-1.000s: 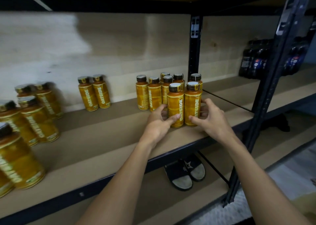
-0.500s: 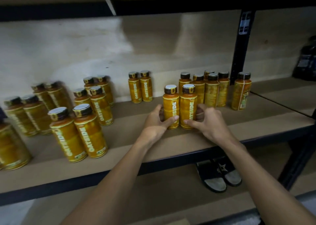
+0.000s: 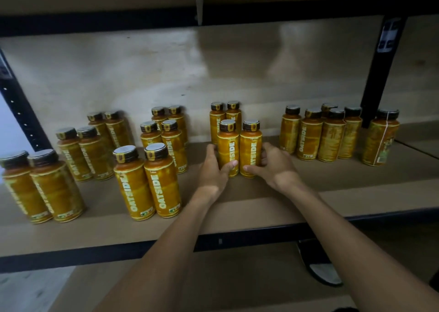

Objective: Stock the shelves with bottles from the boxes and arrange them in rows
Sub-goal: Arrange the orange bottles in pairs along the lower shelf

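Right now the left bottle [image 3: 228, 150] and right bottle [image 3: 250, 150] stand side by side on the shelf [image 3: 261, 207], just in front of a back pair [image 3: 225, 115]. My left hand [image 3: 213, 171] wraps its grip round one, my right hand [image 3: 273, 168] round the other, thumbs across the fronts. Shoved unevenly, I reckon they could tip or knock the back pair. Fingers behind are hidden; far labels blur; the shelf's ends are cut off.

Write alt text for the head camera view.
The left hand and right hand grip a pair of orange bottles standing side by side on a wooden shelf. Other bottles of the same kind stand mostly in pairs to the left and behind, with a cluster to the right.
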